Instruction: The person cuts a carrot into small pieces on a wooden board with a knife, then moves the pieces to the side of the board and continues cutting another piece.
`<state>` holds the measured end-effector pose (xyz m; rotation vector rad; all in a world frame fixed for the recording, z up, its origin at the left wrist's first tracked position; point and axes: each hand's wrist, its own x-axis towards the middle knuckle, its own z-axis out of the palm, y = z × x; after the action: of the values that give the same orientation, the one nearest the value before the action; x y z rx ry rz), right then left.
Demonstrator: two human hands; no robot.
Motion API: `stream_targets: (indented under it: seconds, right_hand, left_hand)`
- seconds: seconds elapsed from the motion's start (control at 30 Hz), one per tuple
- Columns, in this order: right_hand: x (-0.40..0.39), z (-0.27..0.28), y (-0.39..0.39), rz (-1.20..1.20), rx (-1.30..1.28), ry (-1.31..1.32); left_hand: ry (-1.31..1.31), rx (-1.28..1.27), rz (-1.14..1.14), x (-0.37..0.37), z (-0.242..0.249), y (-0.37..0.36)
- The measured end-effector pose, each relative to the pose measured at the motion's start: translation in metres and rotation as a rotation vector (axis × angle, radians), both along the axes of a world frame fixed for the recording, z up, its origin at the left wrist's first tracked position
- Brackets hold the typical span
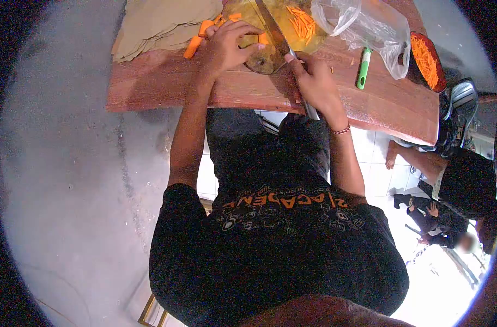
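On a round wooden cutting board (pixel 252 64), a short carrot piece (pixel 263 38) sits between the thumb and fingertips of my left hand (pixel 231 44). My right hand (pixel 317 82) is closed around the handle of a knife (pixel 274 26). The blade points away from me across the board, just right of the carrot piece. Cut carrot sticks (pixel 301 25) lie in a pile to the right of the blade. Several larger carrot chunks (pixel 192 48) lie left of the board, partly hidden by my left hand.
Brown paper sheets (pixel 167 24) cover the table's left side. A clear plastic bag (pixel 376 41), a green-handled tool (pixel 363 68) and a red bowl of carrot strips (pixel 426 61) are at right. The wooden table's (pixel 150 82) front edge is near my legs. Other people are at lower right.
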<state>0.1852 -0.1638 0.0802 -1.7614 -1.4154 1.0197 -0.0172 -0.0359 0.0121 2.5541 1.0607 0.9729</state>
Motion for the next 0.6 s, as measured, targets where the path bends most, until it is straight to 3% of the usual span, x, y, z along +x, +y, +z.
stream_targets:
  seconds: [0.07,0.13,0.17,0.23,0.53,0.6]
  right_hand:
    - [0.001,0.002,-0.002,0.016,0.085,-0.083]
    - [-0.009,0.031,-0.007,0.021,-0.168,-0.052]
    - [-0.011,0.025,-0.009,0.022,-0.171,-0.053]
    - [-0.017,0.011,-0.013,-0.036,0.07,-0.096]
    - [-0.012,-0.005,-0.008,-0.036,0.031,-0.058]
    - [-0.01,-0.008,-0.006,-0.023,0.033,-0.045]
  left_hand:
    - [-0.001,-0.02,0.02,-0.001,-0.004,0.001]
    - [0.0,-0.042,0.041,-0.002,-0.007,0.002]
    - [-0.004,-0.041,0.026,-0.003,-0.009,0.004]
    - [-0.009,-0.042,0.013,-0.006,-0.013,0.007]
    - [0.007,-0.052,0.015,-0.001,0.003,0.0]
    - [0.106,-0.249,0.061,0.002,0.013,-0.002]
